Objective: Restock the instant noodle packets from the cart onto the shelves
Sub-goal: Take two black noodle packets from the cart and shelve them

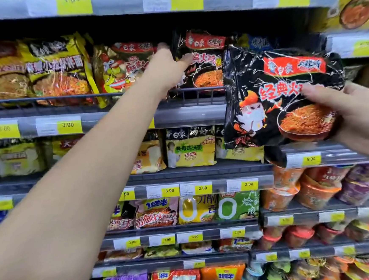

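Black packet [284,96]: held up near right, in front of the shelves, gripped at right edge.
Right hand [358,115]: curled round that packet.
Left hand [169,68]: left edge of shelved black packet [201,63] pinched, far upper shelf [66,109].

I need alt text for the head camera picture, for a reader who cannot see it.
A person's right hand holds a black noodle packet before supermarket shelves, while the left hand grips a matching packet standing on an upper shelf.
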`<state>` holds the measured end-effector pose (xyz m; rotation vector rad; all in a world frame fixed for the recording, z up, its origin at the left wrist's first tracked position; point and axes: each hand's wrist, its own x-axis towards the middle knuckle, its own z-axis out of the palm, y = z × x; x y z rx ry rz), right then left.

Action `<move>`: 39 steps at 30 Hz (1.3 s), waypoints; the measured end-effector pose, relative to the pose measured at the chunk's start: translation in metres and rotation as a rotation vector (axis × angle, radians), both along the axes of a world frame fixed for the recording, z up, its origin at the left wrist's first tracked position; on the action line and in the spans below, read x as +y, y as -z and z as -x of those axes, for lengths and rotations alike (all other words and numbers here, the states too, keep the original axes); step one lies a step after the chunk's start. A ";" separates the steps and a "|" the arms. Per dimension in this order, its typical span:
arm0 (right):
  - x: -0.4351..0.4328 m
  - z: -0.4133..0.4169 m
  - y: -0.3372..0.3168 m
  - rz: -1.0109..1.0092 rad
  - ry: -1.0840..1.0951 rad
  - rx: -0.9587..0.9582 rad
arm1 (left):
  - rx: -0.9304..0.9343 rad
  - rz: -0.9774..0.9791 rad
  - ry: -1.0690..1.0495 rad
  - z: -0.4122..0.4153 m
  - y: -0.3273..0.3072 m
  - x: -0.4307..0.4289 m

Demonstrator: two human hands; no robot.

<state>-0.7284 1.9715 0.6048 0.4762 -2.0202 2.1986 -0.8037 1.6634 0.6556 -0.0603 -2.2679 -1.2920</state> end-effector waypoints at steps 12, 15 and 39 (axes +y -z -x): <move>0.012 0.006 -0.004 -0.050 0.011 0.003 | 0.023 0.474 -0.399 0.000 -0.005 0.015; 0.017 0.005 -0.002 -0.066 0.014 -0.011 | 0.026 0.479 -0.439 0.004 -0.003 0.016; -0.032 0.055 -0.046 -0.062 -0.010 -0.037 | 0.183 0.683 -0.448 -0.034 0.008 0.008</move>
